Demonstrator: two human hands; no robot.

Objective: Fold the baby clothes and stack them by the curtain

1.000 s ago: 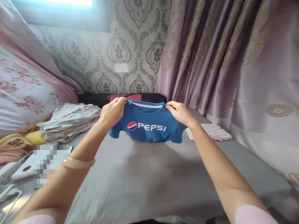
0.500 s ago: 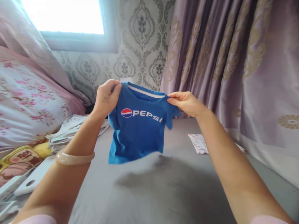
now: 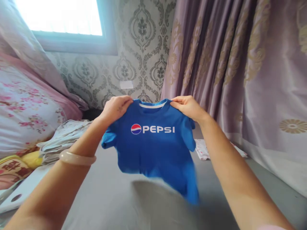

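A blue T-shirt (image 3: 153,147) with a white "PEPSI" print and a round logo hangs in the air above a grey bed sheet (image 3: 100,198). My left hand (image 3: 117,108) pinches it at the shoulder beside the collar. At the opposite shoulder my right hand (image 3: 188,107) pinches the cloth between thumb and fingers. The shirt's front faces me, and its lower hem is blurred and swings out toward the right. A pale bangle (image 3: 77,158) circles my left forearm.
Folded light-coloured clothes (image 3: 57,137) are stacked on the left, near a yellow printed cushion (image 3: 16,166) and a white flat object (image 3: 24,191). A folded white-and-pink cloth (image 3: 202,150) lies on the right, partly behind my forearm. Purple curtains (image 3: 203,57) hang along the right side.
The shirt has unfurled from bunched to hanging at length. It rose and tilted half a second ago; now its collar is lower and level, with the hem swung from left to right. Both hands keep their grip.
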